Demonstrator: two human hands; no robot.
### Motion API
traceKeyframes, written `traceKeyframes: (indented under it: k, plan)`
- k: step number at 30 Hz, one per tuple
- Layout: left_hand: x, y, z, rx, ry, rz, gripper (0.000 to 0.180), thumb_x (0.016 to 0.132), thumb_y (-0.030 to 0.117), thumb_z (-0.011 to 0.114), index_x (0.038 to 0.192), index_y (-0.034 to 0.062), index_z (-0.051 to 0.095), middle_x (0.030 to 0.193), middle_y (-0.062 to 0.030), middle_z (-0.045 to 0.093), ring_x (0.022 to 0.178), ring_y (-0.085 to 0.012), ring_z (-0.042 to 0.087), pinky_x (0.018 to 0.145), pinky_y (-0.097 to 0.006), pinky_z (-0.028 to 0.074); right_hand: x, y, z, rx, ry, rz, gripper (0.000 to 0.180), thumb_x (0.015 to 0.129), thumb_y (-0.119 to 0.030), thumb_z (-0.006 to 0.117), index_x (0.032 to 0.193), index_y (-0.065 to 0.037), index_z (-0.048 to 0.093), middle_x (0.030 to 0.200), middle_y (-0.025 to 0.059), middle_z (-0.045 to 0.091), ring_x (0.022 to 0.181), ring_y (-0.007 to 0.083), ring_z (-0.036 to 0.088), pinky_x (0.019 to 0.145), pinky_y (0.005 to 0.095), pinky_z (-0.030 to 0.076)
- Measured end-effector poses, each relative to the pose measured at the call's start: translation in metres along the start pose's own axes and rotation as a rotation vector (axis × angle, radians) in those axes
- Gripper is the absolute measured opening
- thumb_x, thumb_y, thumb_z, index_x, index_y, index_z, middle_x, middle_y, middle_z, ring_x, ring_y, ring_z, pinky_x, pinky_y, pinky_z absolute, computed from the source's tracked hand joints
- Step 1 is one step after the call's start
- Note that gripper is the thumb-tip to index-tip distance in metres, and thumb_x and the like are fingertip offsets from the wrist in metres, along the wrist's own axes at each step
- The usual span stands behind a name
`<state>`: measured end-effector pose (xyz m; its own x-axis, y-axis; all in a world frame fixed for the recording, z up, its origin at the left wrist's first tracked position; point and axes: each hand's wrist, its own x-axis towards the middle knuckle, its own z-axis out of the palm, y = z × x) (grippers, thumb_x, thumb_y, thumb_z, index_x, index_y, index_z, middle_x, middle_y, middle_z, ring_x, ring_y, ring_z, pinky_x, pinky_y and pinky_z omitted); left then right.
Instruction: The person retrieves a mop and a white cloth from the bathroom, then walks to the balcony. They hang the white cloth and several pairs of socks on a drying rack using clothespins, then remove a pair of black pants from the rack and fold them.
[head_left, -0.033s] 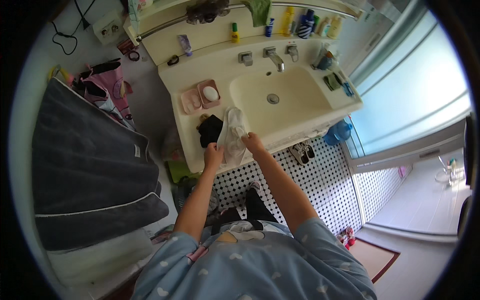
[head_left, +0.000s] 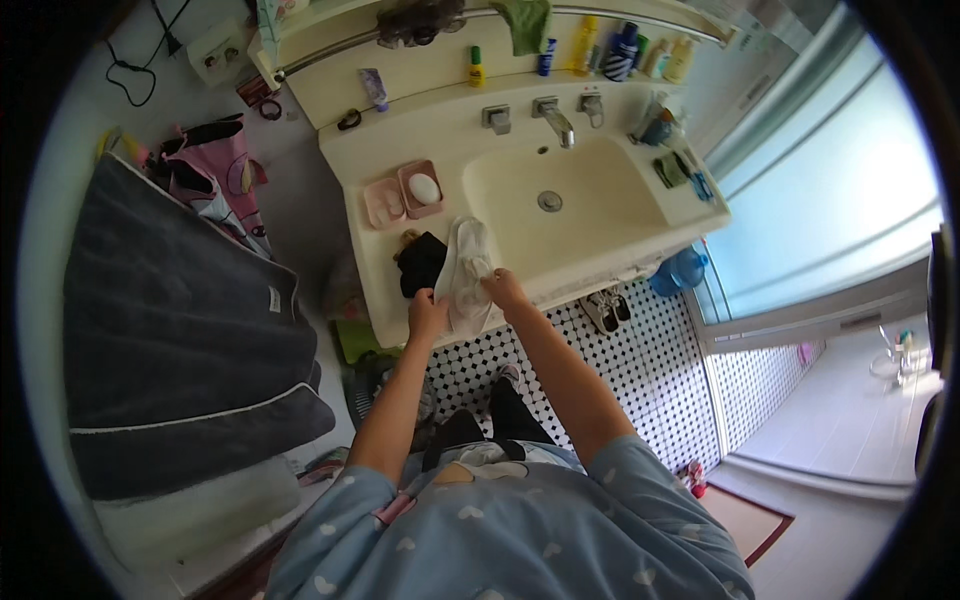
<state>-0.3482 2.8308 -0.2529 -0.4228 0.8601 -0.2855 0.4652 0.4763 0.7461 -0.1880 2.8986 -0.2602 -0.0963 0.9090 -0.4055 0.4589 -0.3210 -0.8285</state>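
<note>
On the left part of the sink counter lies a thin, rumpled white cloth item, long and sock-like; its exact kind does not show. My left hand pinches its left edge near the counter's front. The fingers of my right hand are closed on its right side, beside the basin. A bunched black cloth rests just left of it, close to my left fingertips, with a small tan lump at its far end. Beyond them stands a pink soap dish with a white oval soap in its right compartment.
The cream basin with its metal faucet is to the right. Bottles and tubes line the back ledge. A dark grey towel hangs at left. Shoes and a blue water jug are on the tiled floor.
The whole view has shifted slightly. Both hands keep their hold on the white cloth item, and the right fingers sit very slightly farther left on it.
</note>
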Motion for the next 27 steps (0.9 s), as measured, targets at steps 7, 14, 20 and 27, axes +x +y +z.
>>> traceKeyframes:
  k: [7,14,20,27]
  plan:
    - [-0.03,0.051,-0.015,-0.447,-0.31,-0.066,0.018,0.079,0.01,0.055,0.09,-0.0042,0.059,0.079,-0.0122,0.06,0.069,-0.0165,0.056,0.063,-0.032,0.045,-0.014,-0.04,-0.043,0.23,-0.349,0.162,0.046,0.068,-0.017,0.069,0.105,0.006,0.055,0.09,0.0138,0.061,0.078,0.0211,0.06,0.068,0.0333,0.048]
    - [0.045,0.065,-0.035,0.615,0.393,0.35,0.049,0.073,0.025,0.068,0.116,0.0106,0.049,0.111,-0.0133,0.051,0.103,-0.0282,0.047,0.076,-0.039,0.047,0.026,0.004,-0.022,0.066,-0.208,0.006,0.044,0.062,-0.021,0.073,0.092,0.007,0.058,0.083,0.0184,0.062,0.077,0.0304,0.061,0.067,0.0355,0.048]
    - [0.07,0.058,-0.038,0.703,-0.01,0.202,0.066,0.068,0.014,0.069,0.125,0.0103,0.036,0.109,-0.0165,0.049,0.103,-0.033,0.048,0.08,-0.042,0.046,0.035,-0.006,0.004,-0.341,-0.094,-0.122,0.048,0.057,-0.025,0.072,0.091,0.006,0.057,0.086,0.0189,0.061,0.083,0.0318,0.059,0.073,0.035,0.048]
    - [0.058,0.011,-0.047,0.157,0.135,0.058,0.038,0.068,-0.002,0.06,0.106,0.0015,0.053,0.094,-0.0168,0.054,0.09,-0.033,0.055,0.076,-0.043,0.047,0.019,-0.032,0.013,-0.021,0.049,0.053,0.05,0.059,-0.014,0.072,0.102,0.004,0.053,0.095,0.0186,0.059,0.094,0.0296,0.056,0.075,0.0349,0.047]
